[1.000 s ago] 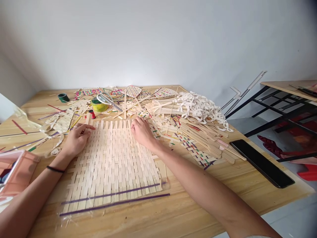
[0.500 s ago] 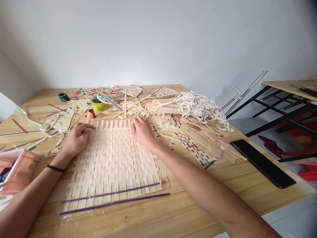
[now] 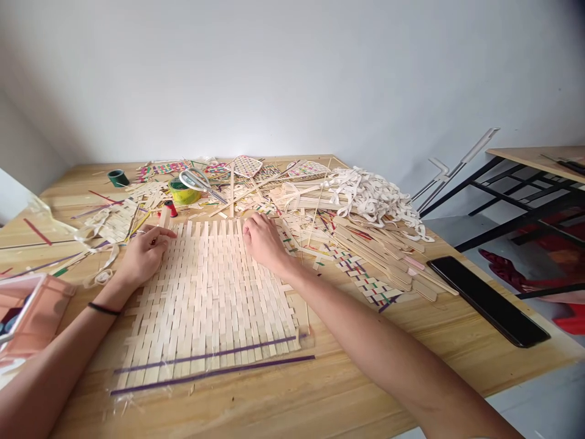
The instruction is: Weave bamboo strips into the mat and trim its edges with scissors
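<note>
A mat woven from pale wooden strips (image 3: 205, 292) lies flat on the table, with loose strip ends along its far edge. Two dark purple strips cross its near end. At the far left corner my left hand (image 3: 145, 253) has its fingers bent and closed on the mat's edge. My right hand (image 3: 264, 241) is curled over the far right corner, its fingertips closed at the mat's edge and partly hidden behind the hand. Clear tape covers parts of the near and right edges.
Scissors (image 3: 201, 183) lean on a yellow tape roll (image 3: 183, 194); a red thread spool (image 3: 170, 208) stands close by. A white cord heap (image 3: 370, 195), wooden sticks (image 3: 379, 256) and a black phone (image 3: 489, 300) lie right. A pink basket (image 3: 50, 311) stands left.
My hands stay at the mat's far corners, with only a tiny shift of the right hand. The view has moved very slightly; the mat lies as before.
</note>
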`<state>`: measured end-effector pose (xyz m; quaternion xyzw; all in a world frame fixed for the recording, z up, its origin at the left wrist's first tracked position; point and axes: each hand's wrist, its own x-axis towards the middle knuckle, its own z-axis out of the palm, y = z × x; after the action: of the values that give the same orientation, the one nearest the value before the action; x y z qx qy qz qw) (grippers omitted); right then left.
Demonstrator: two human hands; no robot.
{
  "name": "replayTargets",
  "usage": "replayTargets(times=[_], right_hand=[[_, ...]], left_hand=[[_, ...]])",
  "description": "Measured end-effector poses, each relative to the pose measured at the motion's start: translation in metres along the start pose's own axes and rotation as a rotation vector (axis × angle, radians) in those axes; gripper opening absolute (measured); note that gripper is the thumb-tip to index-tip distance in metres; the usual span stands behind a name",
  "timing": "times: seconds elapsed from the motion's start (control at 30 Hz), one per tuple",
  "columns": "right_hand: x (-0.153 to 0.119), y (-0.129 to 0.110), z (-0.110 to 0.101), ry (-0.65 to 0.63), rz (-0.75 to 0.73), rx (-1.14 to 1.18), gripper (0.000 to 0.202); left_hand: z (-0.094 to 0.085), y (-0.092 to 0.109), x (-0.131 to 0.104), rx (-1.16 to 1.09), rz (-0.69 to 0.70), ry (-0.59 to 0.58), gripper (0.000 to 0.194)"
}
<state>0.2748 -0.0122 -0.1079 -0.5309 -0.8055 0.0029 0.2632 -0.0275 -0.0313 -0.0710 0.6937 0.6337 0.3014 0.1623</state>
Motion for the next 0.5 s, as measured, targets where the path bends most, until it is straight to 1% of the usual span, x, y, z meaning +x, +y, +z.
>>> replayTargets(times=[0.17,0.3,0.5], right_hand=[[-0.0002,0.0002,0.0006,-0.001,-0.002,-0.007,0.023],[0.0003,0.0005,0.0021,0.0,0.001,-0.026,0.022],[0.0004,-0.0003,0.0015,-0.022,0.005,-0.034,0.023]], left_hand=[[0.0015,-0.0017,0.0008,0.012,0.016,-0.01,0.033],[0.0029,-0.0026,0.001,0.024,0.007,0.005,0.032],[0.0029,-0.0032,0.001,-0.004,0.031,0.004,0.025]])
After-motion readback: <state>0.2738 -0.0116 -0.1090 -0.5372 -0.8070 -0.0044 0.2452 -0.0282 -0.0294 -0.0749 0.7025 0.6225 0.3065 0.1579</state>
